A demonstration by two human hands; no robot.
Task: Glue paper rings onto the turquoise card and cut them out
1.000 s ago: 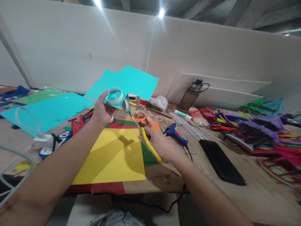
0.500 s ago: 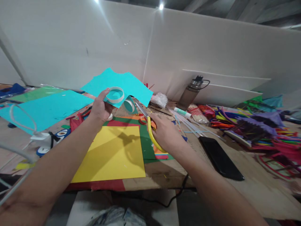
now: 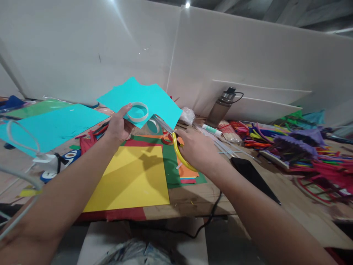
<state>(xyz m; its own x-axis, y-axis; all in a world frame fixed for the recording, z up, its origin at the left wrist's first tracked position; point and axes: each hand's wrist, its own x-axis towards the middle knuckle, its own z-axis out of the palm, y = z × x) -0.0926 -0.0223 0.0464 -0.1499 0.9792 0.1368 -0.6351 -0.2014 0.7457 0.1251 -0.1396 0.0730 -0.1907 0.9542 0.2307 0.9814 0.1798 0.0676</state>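
Note:
My left hand [image 3: 120,125] grips a cut sheet of cyan paper [image 3: 162,97] above the table, with a white ring [image 3: 138,112] pressed flat against it under the thumb. Cyan paper shows through the ring's middle. Yellow-handled scissors [image 3: 176,147] are in my right hand [image 3: 197,149], fingers closed round the handles. Their blades point up and left to the paper's lower edge, partly hidden behind it. Beside the blades is a second white ring [image 3: 153,126]; I cannot tell what supports it.
Yellow paper [image 3: 132,180] lies below my hands over green and red sheets. More cyan paper [image 3: 55,125] is at left, near a white plug [image 3: 45,160]. At right are a bottle [image 3: 220,110], a glue stick [image 3: 211,130], a black phone [image 3: 255,178] and colourful craft sticks [image 3: 261,134].
The scissors' blades have moved up and left, further in at the paper's edge. The paper has shifted slightly right in view, with the left hand still gripping it.

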